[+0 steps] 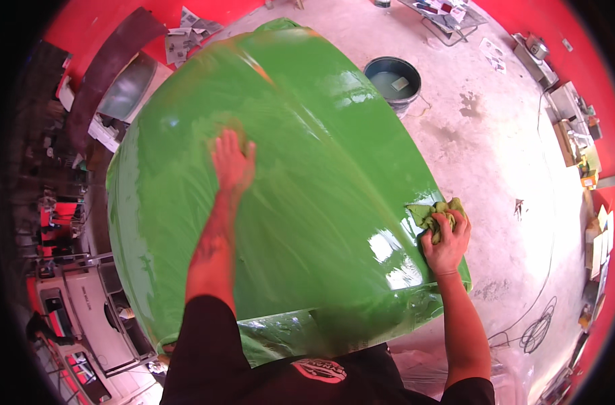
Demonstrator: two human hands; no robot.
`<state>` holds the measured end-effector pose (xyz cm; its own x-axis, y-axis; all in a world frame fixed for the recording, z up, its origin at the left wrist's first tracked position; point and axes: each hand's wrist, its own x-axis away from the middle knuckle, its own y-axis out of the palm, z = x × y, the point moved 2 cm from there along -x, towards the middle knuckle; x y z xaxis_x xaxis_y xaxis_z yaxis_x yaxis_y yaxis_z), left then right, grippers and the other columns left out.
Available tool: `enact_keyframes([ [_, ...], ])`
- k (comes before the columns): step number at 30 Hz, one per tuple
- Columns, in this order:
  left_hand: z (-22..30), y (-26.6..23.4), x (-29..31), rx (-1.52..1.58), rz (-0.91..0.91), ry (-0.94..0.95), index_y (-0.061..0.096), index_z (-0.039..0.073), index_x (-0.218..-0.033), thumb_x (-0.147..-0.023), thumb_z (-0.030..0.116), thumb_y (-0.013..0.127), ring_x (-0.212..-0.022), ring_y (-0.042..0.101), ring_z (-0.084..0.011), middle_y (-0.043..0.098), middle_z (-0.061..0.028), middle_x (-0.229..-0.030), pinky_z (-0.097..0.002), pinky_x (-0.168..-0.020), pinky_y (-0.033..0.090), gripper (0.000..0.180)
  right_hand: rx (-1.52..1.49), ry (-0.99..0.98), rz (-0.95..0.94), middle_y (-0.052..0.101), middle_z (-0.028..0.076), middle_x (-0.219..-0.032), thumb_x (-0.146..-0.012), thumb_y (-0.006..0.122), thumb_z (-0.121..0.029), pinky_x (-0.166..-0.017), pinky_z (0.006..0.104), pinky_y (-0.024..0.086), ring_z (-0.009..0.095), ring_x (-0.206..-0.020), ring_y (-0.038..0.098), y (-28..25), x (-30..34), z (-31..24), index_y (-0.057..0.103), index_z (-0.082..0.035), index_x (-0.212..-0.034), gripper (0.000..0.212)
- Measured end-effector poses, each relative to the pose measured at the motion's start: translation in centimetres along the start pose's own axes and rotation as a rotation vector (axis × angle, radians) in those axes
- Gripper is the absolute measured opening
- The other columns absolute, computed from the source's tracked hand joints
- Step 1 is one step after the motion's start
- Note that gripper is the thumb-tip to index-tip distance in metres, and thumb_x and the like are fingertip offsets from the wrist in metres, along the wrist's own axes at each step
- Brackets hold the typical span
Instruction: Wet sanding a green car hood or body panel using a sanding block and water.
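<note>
A large glossy green car hood (pixel 307 202) fills the middle of the view, wet-looking with streaks across its surface. My left hand (pixel 233 159) lies flat on its left-centre part, fingers stretched away from me and thumb apart. A faint blur surrounds the fingertips, and whatever may be under the palm is hidden. At the hood's right edge, my right hand (pixel 448 244) is closed around a crumpled yellow-green cloth (pixel 437 217). One corner of the cloth touches the green surface. Shiny light reflections show just left of that hand.
Beyond the right edge, a dark bucket (pixel 403 106) of water stands on the pale floor (pixel 483 182). A coiled cable (pixel 538 327) lies at lower right, near clear plastic sheeting (pixel 506 371). A light vehicle door panel (pixel 88 314) and a dark curved panel (pixel 94 84) stand at left.
</note>
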<state>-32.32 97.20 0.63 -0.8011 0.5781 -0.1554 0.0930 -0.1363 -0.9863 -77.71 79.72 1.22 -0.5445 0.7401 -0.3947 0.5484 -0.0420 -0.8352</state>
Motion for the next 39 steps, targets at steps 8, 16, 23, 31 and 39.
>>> enact_keyframes([
  [8,7.0,-3.7,18.1,0.127,-0.404,0.518,0.023,0.003,-0.150,-0.092,0.041,0.054,-0.146,0.013,-0.0356,0.020,-0.0186,-0.157,-0.0502,-0.118,0.010,0.077,0.040,0.042,-0.013,0.051,0.011,-0.118,-0.067,0.065,-0.017,-0.097,0.0501,0.040,0.041,-0.118,0.045,-0.5,0.8,1.5,0.064,-0.014,-0.103,0.036],
  [16,3.8,1.0,-3.4,0.058,-0.073,0.130,0.027,0.005,-0.149,-0.097,0.050,0.041,-0.145,0.019,-0.0349,0.025,-0.0160,-0.156,-0.0504,-0.117,0.015,0.071,-0.029,0.025,-0.005,0.051,0.010,-0.118,-0.066,0.066,-0.016,-0.096,0.0502,0.041,0.040,-0.118,0.045,0.2,0.1,0.1,0.065,-0.014,-0.102,0.036],
  [23,14.8,-3.1,20.9,0.251,-0.338,0.562,0.031,0.002,-0.147,-0.090,0.034,0.058,-0.142,0.025,-0.0396,0.030,-0.0193,-0.153,-0.0545,-0.115,0.019,0.071,0.051,0.042,-0.014,0.052,0.013,-0.117,-0.068,0.066,-0.016,-0.097,0.0495,0.040,0.040,-0.114,0.046,-0.4,0.5,1.3,0.064,-0.012,-0.103,0.036],
  [31,7.9,0.6,-4.9,0.068,-0.050,0.195,0.033,0.006,-0.147,-0.098,0.046,0.041,-0.145,0.021,-0.0323,0.029,-0.0134,-0.154,-0.0487,-0.116,0.018,0.064,-0.015,-0.009,0.001,0.050,0.010,-0.117,-0.066,0.067,-0.015,-0.094,0.0496,0.042,0.040,-0.116,0.046,0.3,0.2,0.1,0.065,-0.015,-0.102,0.036],
  [39,19.5,-2.2,21.6,0.260,-0.131,0.655,0.036,0.004,-0.144,-0.091,0.033,0.054,-0.141,0.028,-0.0354,0.034,-0.0156,-0.151,-0.0529,-0.113,0.024,0.063,0.023,0.011,-0.003,0.051,0.009,-0.118,-0.066,0.068,-0.016,-0.095,0.0491,0.042,0.040,-0.116,0.046,-0.1,0.2,0.7,0.065,-0.016,-0.102,0.036],
])
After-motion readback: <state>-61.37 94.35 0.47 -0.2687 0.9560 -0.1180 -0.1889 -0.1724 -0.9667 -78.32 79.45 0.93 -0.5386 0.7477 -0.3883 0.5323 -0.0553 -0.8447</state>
